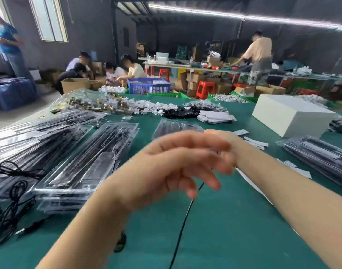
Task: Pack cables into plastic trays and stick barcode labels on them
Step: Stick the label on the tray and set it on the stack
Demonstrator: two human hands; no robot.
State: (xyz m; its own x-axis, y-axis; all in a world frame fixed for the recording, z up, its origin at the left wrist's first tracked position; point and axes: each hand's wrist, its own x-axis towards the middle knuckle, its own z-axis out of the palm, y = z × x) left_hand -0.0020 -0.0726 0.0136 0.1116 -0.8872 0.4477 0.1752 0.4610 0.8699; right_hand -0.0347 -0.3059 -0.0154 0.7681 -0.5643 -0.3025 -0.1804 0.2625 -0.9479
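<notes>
Packed trays [84, 162] are stacked along the tabletop's [234, 220] left edge, with more at the right edge [319, 158], so I judge the task well advanced. One tray [176, 127] lies mid-tabletop, beyond your hands, its contents blurred. A loose cable [182, 228] runs from the near edge up under your left hand [166, 164], whose fingers hang relaxed, apart, holding nothing visible. Your right hand [222, 138] is hidden behind it; I cannot tell its grip. Label strips [255, 141] lie right of centre. Unpacked cables [13, 202] crowd the near-left corner; a white box [290, 115] occupies the far right.
</notes>
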